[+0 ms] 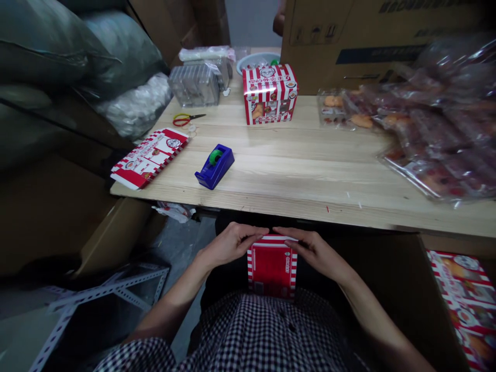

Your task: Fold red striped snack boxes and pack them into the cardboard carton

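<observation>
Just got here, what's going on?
A person in a black-and-white checked shirt holds a red-and-white striped cardboard box in front of the body, left hand and right hand at its upper corners. On the pale wooden table beyond are a blue plastic tape dispenser, a flat red-and-white carton and, farther back, a second striped box.

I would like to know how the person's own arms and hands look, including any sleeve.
The left hand and right hand are ungloved, and both forearms are bare. The left sleeve is in a small black-and-white check, matching the shirt. The right sleeve cannot be made out clearly.
</observation>
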`<state>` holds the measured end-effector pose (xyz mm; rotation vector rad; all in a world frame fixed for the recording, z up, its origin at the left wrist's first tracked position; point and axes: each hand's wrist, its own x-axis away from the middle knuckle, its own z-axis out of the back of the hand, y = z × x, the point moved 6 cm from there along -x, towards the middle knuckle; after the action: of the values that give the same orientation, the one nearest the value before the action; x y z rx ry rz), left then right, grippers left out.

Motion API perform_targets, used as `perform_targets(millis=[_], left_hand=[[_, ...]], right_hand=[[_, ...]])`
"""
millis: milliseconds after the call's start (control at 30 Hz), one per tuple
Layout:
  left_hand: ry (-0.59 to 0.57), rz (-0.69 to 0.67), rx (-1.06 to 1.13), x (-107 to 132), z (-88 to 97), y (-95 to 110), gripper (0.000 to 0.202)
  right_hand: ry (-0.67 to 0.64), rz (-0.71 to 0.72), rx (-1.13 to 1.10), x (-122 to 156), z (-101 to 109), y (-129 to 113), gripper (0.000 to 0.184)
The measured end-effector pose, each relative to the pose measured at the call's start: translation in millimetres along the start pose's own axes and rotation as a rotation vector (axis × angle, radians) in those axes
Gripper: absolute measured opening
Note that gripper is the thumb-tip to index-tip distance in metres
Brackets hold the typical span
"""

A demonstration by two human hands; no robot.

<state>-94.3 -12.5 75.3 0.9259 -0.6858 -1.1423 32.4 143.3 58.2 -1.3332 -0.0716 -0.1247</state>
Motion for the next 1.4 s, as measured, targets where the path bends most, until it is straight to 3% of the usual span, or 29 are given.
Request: perform_targets(millis=[133,267,567,733,900,967,1100,1133,1167,1233,1300,1400], left_hand=[[-0.003,-0.014,-0.028,9.9,-2.6,4.3,0.043],[0.056,0.043,0.053,14.8,-3.8,-8.2,0.039],[-0.011,0.082,0.299,2.8,-4.4,-28.0,0.031],[0.074,0.074,0.295,-1.2,-10.1,-29.0,0.028],[0.142,0.047,0.209,6.2,-7.4,-15.2,0.029],[0.272,0.060,0.080,11.7,15.9,-12.2,0.032],[0.892,0.215,-0.269,30.4,108.8,-22.4,0.039],[0.984,0.258,-0.307,31.6,129.6,-28.8,0.040],[1.019,0.303,-0.296,29.2,147.1,-38.0,0.041],[0.963,0.396,-0.146,16.8,171.1,-61.2,0.032],[0.867,0.448,-0.007,2.5,183.0,-77.6,0.028],[0.783,0.470,0.127,-11.0,188.6,-85.0,0.038]], right_hand=[[0.012,0.047,0.051,3.6,-1.0,-4.0,0.040],[-0.019,0.076,0.050,4.9,-6.7,-4.4,0.047],[-0.086,0.101,0.003,0.5,-4.6,-3.5,0.038],[0.026,0.013,-0.044,-5.0,-7.3,7.0,0.031],[0.172,0.012,-0.094,-8.3,-17.4,7.1,0.025],[0.180,0.003,-0.098,-6.5,-19.8,6.4,0.025],[0.205,0.017,-0.109,-2.0,-18.9,4.6,0.023],[0.204,0.020,-0.110,-1.5,-19.2,4.3,0.023],[0.202,0.020,-0.108,-1.2,-19.8,4.0,0.024],[0.197,0.023,-0.097,-1.0,-21.3,3.6,0.025],[0.213,0.025,-0.086,-0.3,-21.2,3.8,0.027],[0.246,0.029,-0.078,1.5,-18.8,5.4,0.030]])
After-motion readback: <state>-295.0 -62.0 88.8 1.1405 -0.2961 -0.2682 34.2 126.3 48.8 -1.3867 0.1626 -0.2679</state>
